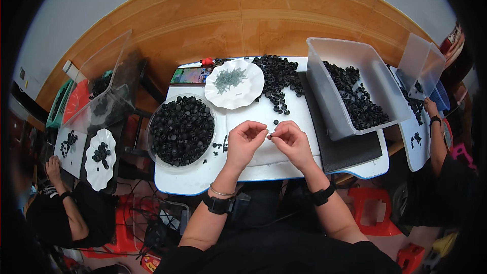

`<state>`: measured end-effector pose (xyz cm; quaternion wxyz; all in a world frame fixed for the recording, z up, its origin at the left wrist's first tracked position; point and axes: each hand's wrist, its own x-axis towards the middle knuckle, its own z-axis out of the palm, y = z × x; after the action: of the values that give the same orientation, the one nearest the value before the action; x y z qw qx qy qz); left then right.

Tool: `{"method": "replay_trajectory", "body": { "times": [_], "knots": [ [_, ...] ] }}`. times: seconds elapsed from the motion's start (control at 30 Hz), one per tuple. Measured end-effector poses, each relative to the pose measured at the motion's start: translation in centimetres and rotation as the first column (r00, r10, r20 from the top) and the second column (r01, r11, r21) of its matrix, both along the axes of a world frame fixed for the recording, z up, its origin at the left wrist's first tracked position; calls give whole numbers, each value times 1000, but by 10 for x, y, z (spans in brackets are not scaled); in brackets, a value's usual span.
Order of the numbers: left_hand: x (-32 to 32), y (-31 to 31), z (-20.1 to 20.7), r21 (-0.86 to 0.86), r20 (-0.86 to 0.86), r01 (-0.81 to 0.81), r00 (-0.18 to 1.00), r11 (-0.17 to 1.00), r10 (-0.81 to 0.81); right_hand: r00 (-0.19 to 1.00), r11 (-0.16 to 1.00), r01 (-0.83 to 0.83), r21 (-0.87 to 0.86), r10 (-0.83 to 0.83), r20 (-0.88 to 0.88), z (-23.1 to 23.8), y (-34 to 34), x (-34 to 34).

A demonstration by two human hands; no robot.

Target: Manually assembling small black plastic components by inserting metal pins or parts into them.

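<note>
My left hand (246,143) and my right hand (292,144) meet above the white table, thumb and forefinger pinched on each. A tiny dark piece (270,135) shows at the right fingertips. Whatever the left fingertips pinch is too small to name. Just beyond the hands lies one loose black cap-like part (276,122). Farther off, a white scalloped plate (215,96) bears a pile of slender grey-green pieces (229,79). To the left, a round clear tub (215,139) is heaped with black round caps (182,131). A few small black bits (217,145) lie between tub and left hand.
A heap of black parts (276,78) spreads at the table's back. On the right, a translucent bin (335,122) holds more, standing on a dark mat (350,155). A phone (190,75) lies behind the tub. Co-workers' hands (53,167) (431,107) are at side tables.
</note>
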<state>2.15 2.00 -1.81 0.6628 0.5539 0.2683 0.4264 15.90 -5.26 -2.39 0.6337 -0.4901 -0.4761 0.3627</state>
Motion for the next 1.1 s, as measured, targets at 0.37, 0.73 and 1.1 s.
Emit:
{"method": "replay_trajectory", "body": {
  "times": [0.37, 0.73, 1.1],
  "knots": [
    [-9, -8, 12, 55, 4, 22, 1000, 998, -22, 978, 997, -54, -45, 44, -201, 10, -11, -10],
    [-11, -9, 16, 231, -147, 36, 989, 972, -1, 973, 997, -67, -37, 57, -224, 5, -12, -5],
    [-9, -6, 16, 316, -181, 62, 984, 947, -4, 966, 998, -67, -17, 61, -251, 2, -9, -2]
  ]
}}
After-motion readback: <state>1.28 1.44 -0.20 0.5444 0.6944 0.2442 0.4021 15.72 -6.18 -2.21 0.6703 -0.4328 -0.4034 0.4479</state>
